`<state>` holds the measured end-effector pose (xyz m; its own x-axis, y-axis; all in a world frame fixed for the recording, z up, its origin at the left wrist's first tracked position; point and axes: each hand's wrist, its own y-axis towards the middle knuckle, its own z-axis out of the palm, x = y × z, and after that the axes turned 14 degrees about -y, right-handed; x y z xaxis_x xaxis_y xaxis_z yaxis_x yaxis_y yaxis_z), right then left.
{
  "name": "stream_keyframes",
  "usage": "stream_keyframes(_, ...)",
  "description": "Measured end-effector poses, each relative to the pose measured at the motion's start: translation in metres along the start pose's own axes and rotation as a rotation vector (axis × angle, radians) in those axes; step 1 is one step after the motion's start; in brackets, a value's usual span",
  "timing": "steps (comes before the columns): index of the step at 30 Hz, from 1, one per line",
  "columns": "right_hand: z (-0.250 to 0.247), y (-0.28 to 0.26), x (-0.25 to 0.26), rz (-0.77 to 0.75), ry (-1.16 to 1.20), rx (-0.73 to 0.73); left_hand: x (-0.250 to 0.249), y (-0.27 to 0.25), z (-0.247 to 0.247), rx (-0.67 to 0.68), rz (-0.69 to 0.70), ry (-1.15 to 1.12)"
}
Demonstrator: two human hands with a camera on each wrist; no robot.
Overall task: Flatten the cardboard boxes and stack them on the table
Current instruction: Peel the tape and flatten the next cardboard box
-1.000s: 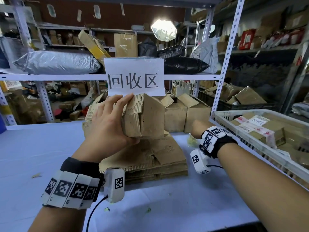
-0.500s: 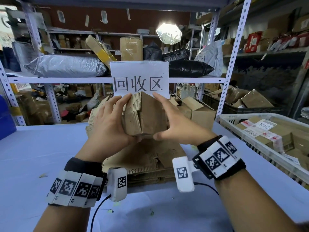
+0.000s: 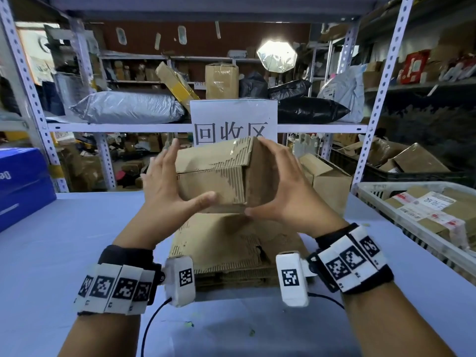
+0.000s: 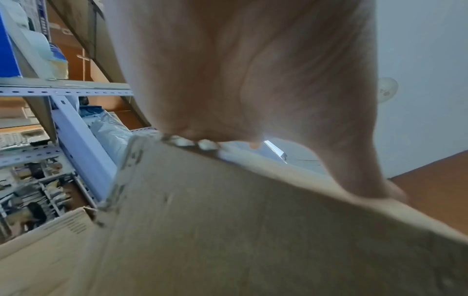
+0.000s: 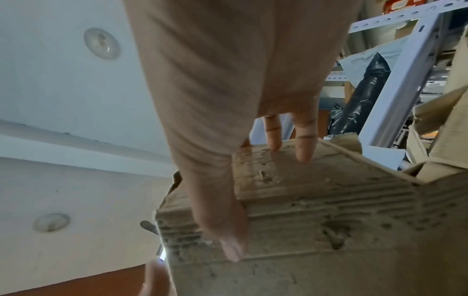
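Note:
A worn brown cardboard box (image 3: 219, 173), still in box shape, is held up between both hands above a stack of flattened cardboard (image 3: 231, 243) on the pale blue table (image 3: 64, 240). My left hand (image 3: 167, 186) lies against its left end with fingers straight and spread, thumb under the front edge. My right hand (image 3: 280, 191) wraps the right end, fingers over the top corner and thumb below. In the left wrist view the palm meets the box (image 4: 228, 230) at its edge. The right wrist view shows my fingers (image 5: 303, 140) lying on the torn box (image 5: 329, 220).
Two open cardboard boxes (image 3: 327, 181) stand behind the stack. A white plastic basket (image 3: 381, 212) of parcels sits at the right, a blue box (image 3: 20, 181) at the left. A white sign (image 3: 233, 117) hangs on the metal rack (image 3: 376, 99) behind the table.
My right hand came in from the right rear and took the box's right end. The box has turned, its long side now facing me. My left fingers have straightened.

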<state>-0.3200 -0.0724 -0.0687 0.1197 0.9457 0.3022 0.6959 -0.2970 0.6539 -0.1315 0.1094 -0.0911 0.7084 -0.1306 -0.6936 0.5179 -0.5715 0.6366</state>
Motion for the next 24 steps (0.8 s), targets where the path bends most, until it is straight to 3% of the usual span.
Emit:
stream_keyframes(3, -0.005, 0.000, 0.001, -0.045, 0.019, -0.035, 0.001, 0.004, -0.006, -0.096, -0.131, -0.266)
stream_keyframes(7, -0.007, -0.001, 0.000, -0.053, 0.111, -0.014, 0.001, 0.007, -0.009, -0.255, -0.345, -0.429)
stream_keyframes(12, -0.005, -0.002, -0.004, -0.020, 0.431, 0.053, -0.009, -0.002, -0.004, -0.169, -0.276, -0.609)
stream_keyframes(16, -0.003, -0.003, -0.004, 0.024, 0.670, 0.007, -0.012, -0.003, -0.001, -0.134, -0.235, -0.762)
stream_keyframes(24, 0.003, -0.005, -0.004, 0.121, 0.835, -0.050, -0.008, -0.002, 0.010, -0.237, -0.174, -0.742)
